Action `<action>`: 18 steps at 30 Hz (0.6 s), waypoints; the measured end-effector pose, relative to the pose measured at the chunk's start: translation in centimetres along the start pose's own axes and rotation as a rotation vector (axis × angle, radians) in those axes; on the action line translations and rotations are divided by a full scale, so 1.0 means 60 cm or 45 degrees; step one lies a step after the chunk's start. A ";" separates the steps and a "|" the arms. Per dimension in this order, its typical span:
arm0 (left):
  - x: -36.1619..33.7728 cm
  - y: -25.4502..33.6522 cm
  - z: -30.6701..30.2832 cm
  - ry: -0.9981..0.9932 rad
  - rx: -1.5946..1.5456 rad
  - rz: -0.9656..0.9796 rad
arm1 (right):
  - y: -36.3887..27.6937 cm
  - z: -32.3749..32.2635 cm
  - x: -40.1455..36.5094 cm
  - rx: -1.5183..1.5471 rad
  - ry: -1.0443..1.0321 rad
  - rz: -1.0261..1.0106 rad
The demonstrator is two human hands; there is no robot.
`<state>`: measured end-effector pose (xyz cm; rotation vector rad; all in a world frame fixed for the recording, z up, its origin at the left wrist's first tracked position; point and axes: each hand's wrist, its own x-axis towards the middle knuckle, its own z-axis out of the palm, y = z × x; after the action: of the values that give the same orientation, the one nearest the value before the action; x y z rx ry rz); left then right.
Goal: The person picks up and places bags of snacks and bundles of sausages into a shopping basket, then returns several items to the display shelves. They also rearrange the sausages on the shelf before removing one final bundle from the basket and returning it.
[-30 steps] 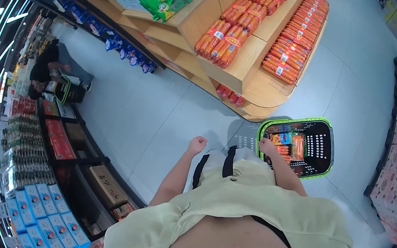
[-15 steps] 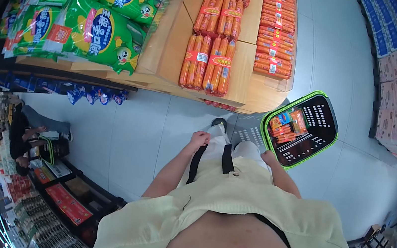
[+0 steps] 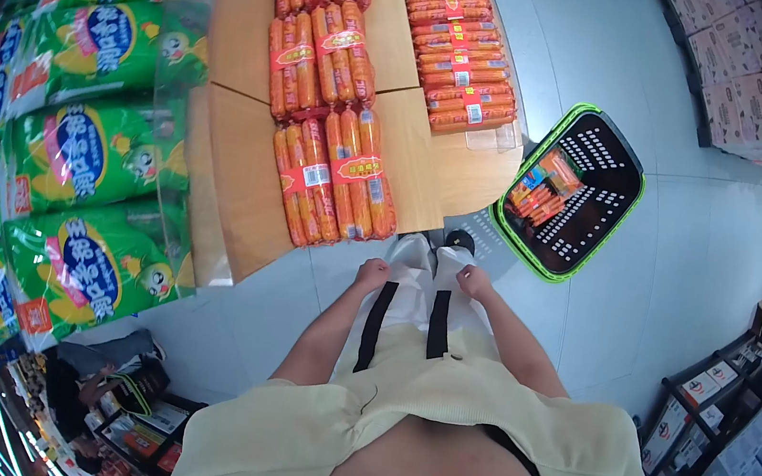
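My left hand (image 3: pixel 373 274) is curled closed beside my white trouser leg (image 3: pixel 411 266), with nothing visible in it. My right hand (image 3: pixel 472 279) hangs by the other leg, its fingers also curled with nothing visible in them. Right and ahead of it stands a black shopping basket (image 3: pixel 613 216) with a bright green rim, and a gap shows between hand and basket. Inside the basket lie orange-red packs of sausages (image 3: pixel 535 202) and a pack with some blue on it. Ahead of my left hand, bundled red sausage packs (image 3: pixel 336 174) lie on a wooden display stand (image 3: pixel 410 160).
Green snack bags (image 3: pixel 89 151) fill the shelf on the left. More sausage packs (image 3: pixel 463 51) lie at the stand's right side. Stacked pink cartons (image 3: pixel 749 75) stand at the far right. Behind on the left is another person (image 3: pixel 76 400). Grey floor tiles (image 3: pixel 689 240) run along the right.
My view has turned and moved closer to the stand. The sausage stand and the green bags appear nearer and rotated. My right hand is now farther from the basket and closer to my leg.
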<state>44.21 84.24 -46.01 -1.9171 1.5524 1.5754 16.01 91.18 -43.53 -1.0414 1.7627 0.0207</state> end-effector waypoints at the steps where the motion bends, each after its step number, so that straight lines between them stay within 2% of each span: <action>1: 0.004 0.007 0.002 0.054 0.053 0.050 | 0.002 0.010 0.004 0.024 -0.005 0.020; 2: 0.014 0.011 0.009 0.033 0.077 0.042 | -0.002 0.014 0.006 0.074 0.012 0.017; 4: 0.034 0.015 0.024 0.222 0.174 0.138 | -0.008 0.021 0.020 0.149 0.015 0.036; 5: 0.055 0.012 0.035 0.198 0.195 0.122 | -0.005 0.025 0.036 0.098 -0.029 0.016; 7: 0.101 -0.003 0.058 0.254 0.046 0.342 | -0.006 0.028 0.062 0.014 -0.087 0.001; 8: 0.107 -0.003 0.063 0.255 -0.009 0.367 | -0.017 0.024 0.079 -0.024 -0.094 0.001; 12: 0.113 0.015 0.064 0.165 -0.160 0.152 | -0.074 0.013 0.153 0.001 0.204 -0.035; 15: 0.128 0.023 0.068 0.100 -0.297 0.026 | -0.087 0.036 0.229 -0.119 0.575 -0.376; 18: 0.139 0.028 0.070 0.044 -0.451 -0.083 | -0.104 0.049 0.278 -0.210 0.493 -0.428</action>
<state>39.38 81.71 -53.74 -2.1562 1.2738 1.9009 20.91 78.13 -55.04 -1.5315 1.9267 -0.2652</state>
